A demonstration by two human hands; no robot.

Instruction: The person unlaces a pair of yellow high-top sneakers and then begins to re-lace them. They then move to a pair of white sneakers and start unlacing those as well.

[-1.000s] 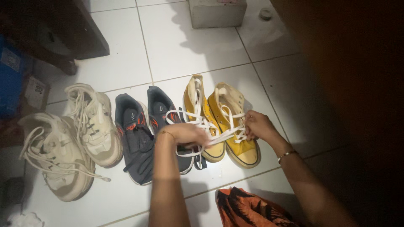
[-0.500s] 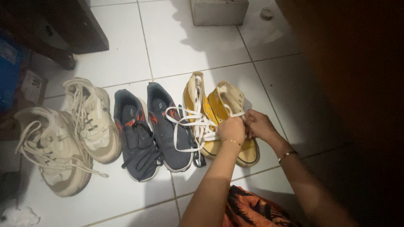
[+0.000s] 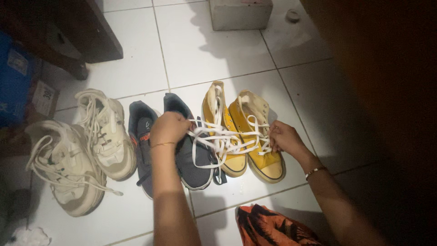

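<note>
Two yellow high-top sneakers [image 3: 255, 132] stand side by side on the white tiled floor. Their white laces [image 3: 223, 136] are pulled taut across both shoes. My left hand [image 3: 169, 129] is closed on the lace ends to the left, above the dark blue sneakers [image 3: 193, 157]. My right hand [image 3: 281, 136] pinches the laces at the right side of the right yellow sneaker. Both wrists wear thin bracelets.
A pair of chunky cream sneakers [image 3: 82, 150] lies at the left with loose laces. A grey block [image 3: 240, 12] sits at the top, dark furniture [image 3: 82, 32] at the upper left, blue boxes [image 3: 16, 77] at the far left. Orange patterned cloth [image 3: 273, 228] covers my knee.
My left hand has swung left from over the yellow sneakers to over the blue ones, drawing the white laces out sideways. The right hand has stayed at the right yellow sneaker.
</note>
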